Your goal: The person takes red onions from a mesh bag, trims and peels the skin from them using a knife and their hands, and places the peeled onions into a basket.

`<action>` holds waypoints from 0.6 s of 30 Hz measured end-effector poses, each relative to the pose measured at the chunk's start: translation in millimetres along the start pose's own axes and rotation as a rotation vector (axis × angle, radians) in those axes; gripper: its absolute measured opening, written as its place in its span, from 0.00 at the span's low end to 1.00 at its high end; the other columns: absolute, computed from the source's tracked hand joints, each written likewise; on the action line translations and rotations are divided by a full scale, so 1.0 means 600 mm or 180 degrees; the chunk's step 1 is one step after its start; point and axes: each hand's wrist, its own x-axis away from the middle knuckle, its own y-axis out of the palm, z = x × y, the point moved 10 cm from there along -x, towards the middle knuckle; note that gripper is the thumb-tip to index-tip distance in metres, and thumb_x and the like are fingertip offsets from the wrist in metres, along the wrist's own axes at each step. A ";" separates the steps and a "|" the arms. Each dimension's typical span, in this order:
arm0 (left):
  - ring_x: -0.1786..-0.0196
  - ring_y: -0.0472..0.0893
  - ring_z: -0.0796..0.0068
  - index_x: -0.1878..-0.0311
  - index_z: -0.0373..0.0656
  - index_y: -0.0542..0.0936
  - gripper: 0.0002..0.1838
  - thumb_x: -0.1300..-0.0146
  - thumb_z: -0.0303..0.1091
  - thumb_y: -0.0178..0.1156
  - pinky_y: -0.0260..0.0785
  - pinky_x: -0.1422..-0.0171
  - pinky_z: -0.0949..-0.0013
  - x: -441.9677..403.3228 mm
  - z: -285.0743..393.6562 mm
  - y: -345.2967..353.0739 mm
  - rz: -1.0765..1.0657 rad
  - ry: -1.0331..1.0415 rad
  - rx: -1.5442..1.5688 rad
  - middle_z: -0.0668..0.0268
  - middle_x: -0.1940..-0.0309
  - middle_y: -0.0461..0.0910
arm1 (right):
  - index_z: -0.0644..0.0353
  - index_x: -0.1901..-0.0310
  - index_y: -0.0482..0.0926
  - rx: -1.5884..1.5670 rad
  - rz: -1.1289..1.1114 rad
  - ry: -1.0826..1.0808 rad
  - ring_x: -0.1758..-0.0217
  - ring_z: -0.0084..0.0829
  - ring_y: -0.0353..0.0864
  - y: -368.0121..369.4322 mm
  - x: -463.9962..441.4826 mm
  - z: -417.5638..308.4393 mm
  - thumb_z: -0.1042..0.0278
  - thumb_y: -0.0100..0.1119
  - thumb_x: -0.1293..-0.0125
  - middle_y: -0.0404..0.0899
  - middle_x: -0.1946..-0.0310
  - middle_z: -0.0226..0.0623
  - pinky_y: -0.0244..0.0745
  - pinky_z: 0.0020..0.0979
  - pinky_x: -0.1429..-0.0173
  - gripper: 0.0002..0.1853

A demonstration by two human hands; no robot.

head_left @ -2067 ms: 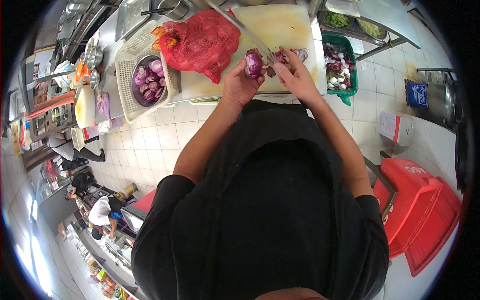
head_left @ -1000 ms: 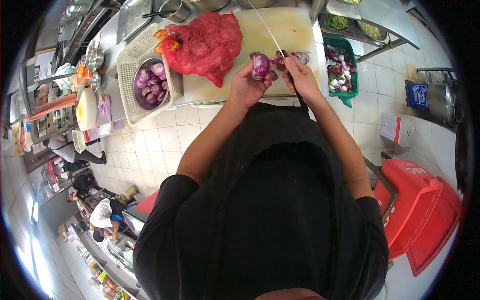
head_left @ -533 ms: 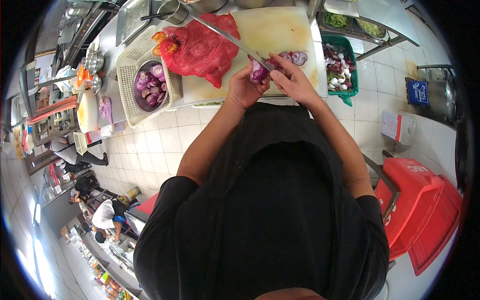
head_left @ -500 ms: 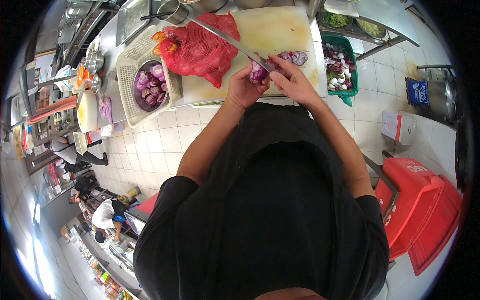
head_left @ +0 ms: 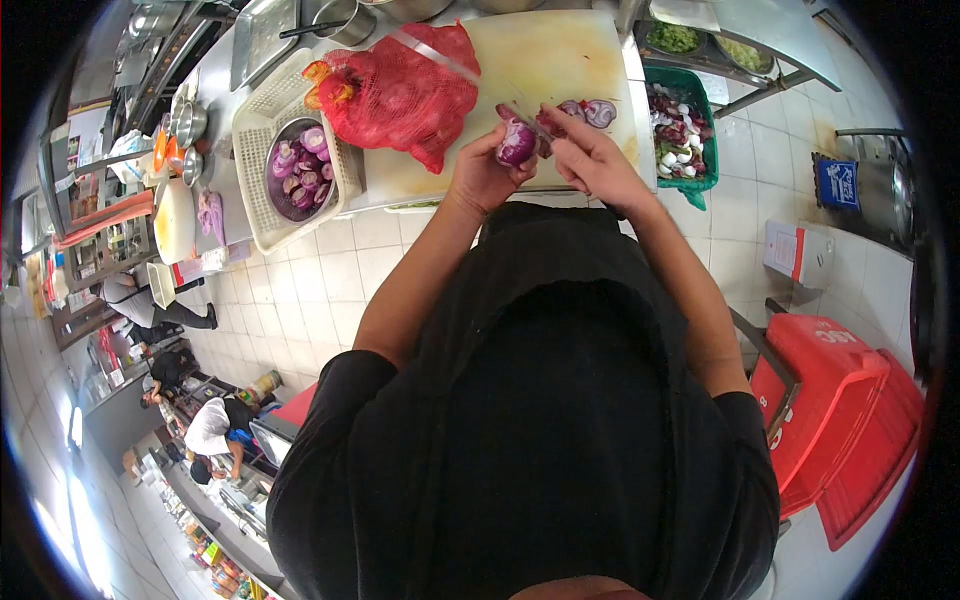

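My left hand (head_left: 482, 172) has its fingers closed round a purple onion (head_left: 517, 146), held above the near edge of the white cutting board (head_left: 545, 50). A loose strip of skin seems to stand up from the onion's top. In my right hand (head_left: 594, 166) is a knife (head_left: 437, 56), its long blade blurred and pointing to the far left over the red mesh bag (head_left: 405, 95). The blade's near end lies close to the onion; whether they touch I cannot tell. Cut onion pieces (head_left: 598, 114) rest on the board just beyond my right hand.
Left of the bag, a cream plastic basket (head_left: 250, 190) holds a metal bowl of peeled onions (head_left: 303, 172). A green crate (head_left: 712, 150) of onion scraps stands at the board's right. A red bin (head_left: 815, 400) is at my right. Co-workers (head_left: 210, 428) stand far left.
My right hand has shifted slightly right and down with the knife, whose blade now blurs. The onion has turned a little in my left hand, showing more of its purple side.
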 end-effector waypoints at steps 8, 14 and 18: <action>0.67 0.77 0.68 0.47 0.41 0.76 0.19 0.32 0.45 0.57 0.68 0.64 0.68 0.004 0.001 -0.014 0.0217 0.0007 0.0105 0.60 0.60 0.81 | 0.58 0.30 0.70 0.0421 -0.0060 -0.0259 0.61 0.21 0.78 0.004 -0.016 0.030 0.56 0.59 0.26 0.83 0.57 0.32 0.75 0.26 0.55 0.27; 0.69 0.72 0.70 0.43 0.41 0.75 0.22 0.33 0.46 0.58 0.64 0.66 0.71 0.004 0.003 -0.006 0.0248 -0.0014 -0.0258 0.60 0.61 0.79 | 0.55 0.27 0.66 -0.0622 0.0195 0.0630 0.82 0.15 0.62 -0.023 -0.007 0.062 0.52 0.51 0.22 0.68 0.76 0.25 0.58 0.21 0.78 0.27; 0.68 0.74 0.69 0.44 0.41 0.75 0.21 0.32 0.46 0.57 0.65 0.65 0.70 -0.001 0.000 -0.022 0.0238 0.0011 0.0023 0.58 0.59 0.81 | 0.54 0.24 0.58 -0.0482 0.0348 0.0616 0.81 0.15 0.62 -0.024 -0.001 0.046 0.52 0.50 0.21 0.68 0.77 0.25 0.56 0.20 0.79 0.30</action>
